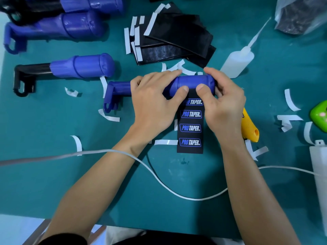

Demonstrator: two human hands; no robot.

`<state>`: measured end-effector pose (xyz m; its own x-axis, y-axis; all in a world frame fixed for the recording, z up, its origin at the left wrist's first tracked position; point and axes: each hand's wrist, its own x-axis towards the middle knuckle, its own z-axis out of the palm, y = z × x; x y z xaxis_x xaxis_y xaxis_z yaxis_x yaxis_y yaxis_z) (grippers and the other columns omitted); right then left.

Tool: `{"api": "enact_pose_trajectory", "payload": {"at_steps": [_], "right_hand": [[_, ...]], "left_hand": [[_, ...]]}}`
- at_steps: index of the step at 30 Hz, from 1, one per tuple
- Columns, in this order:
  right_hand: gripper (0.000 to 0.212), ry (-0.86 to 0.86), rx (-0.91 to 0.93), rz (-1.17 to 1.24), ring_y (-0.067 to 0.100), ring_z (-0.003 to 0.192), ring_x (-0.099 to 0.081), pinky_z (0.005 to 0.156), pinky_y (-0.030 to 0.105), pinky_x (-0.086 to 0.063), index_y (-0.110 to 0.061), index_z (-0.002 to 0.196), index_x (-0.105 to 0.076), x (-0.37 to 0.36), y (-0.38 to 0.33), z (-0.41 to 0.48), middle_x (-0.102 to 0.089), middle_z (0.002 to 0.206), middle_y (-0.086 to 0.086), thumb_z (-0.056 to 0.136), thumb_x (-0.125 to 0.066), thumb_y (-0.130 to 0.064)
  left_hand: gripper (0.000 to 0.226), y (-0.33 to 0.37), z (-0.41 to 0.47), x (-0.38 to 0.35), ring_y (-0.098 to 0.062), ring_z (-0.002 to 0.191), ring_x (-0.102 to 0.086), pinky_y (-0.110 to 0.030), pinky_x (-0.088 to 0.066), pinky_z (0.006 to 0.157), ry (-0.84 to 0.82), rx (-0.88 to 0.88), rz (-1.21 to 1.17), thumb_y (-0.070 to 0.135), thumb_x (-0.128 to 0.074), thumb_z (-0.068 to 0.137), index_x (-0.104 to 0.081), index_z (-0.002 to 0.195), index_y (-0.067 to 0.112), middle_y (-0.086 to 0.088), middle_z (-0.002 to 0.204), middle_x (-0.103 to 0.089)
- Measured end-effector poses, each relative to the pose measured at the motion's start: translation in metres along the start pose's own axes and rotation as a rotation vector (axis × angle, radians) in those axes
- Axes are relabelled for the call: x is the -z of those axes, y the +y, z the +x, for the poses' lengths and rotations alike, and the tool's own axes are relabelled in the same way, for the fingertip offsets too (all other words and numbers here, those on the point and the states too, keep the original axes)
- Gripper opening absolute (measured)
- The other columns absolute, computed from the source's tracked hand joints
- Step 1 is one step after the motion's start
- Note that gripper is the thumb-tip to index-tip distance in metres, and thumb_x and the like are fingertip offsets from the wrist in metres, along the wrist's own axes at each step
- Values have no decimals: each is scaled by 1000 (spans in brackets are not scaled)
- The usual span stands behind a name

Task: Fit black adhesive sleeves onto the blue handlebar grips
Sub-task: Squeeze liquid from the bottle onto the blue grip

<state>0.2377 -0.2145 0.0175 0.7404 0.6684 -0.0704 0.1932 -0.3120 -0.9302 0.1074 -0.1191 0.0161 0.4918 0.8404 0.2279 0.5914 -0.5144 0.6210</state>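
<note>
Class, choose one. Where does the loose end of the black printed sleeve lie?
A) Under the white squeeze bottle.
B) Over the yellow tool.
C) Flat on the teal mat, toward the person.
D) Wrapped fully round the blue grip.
C: the black printed adhesive sleeve lies flat on the teal mat, its upper end held on the blue rubber handlebar grip by the left hand and right hand.
</note>
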Motion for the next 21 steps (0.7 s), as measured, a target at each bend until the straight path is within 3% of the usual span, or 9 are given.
{"api": "enact_pose_trajectory", "payload": {"at_steps": [5,9,11,13,16,21], "right_hand": [[39,2,14,-33,15,96,-71,90,40,-59,-22,131,-70,-3,-2,0,-74,102,-10,93,-70,-31],[38,35,51,-89,-2,90,-66,81,10,-50,-18,130,-69,-9,-2,0,-66,95,-26,95,-70,-33],[37,10,68,-90,-14,93,-62,80,2,-43,-16,132,-69,-8,0,0,-63,99,-31,97,-70,-30],[38,-38,78,-74,-16,101,-61,86,3,-43,-14,136,-67,-2,3,3,-64,109,-29,100,-68,-27],[40,-111,86,-54,-4,111,-65,96,16,-50,-15,142,-63,7,6,6,-69,121,-15,104,-61,-26],[38,-127,116,-53,-11,96,-62,83,5,-43,-15,144,-61,8,11,3,-70,111,-11,108,-55,-26]], "left_hand": [[31,-2,1,-2,-12,113,-61,-31,-27,104,17,-15,9,40,-64,96,-75,123,30,15,118,-73],[30,-2,0,-5,-15,111,-61,-34,-28,102,20,-61,64,43,-57,101,-73,122,28,13,117,-72],[29,-6,1,-4,-16,109,-62,-33,-28,101,25,-63,58,41,-59,102,-74,121,27,13,116,-73],[29,-10,2,-3,-16,108,-62,-31,-27,99,20,-73,38,39,-58,103,-74,123,27,13,116,-73],[29,-14,2,-2,-13,109,-61,-26,-26,98,7,-100,19,31,-55,104,-74,126,26,13,117,-73],[46,-27,1,5,-11,114,-61,-25,-29,101,-48,-129,-74,10,-42,95,-71,130,18,10,124,-72]]}}
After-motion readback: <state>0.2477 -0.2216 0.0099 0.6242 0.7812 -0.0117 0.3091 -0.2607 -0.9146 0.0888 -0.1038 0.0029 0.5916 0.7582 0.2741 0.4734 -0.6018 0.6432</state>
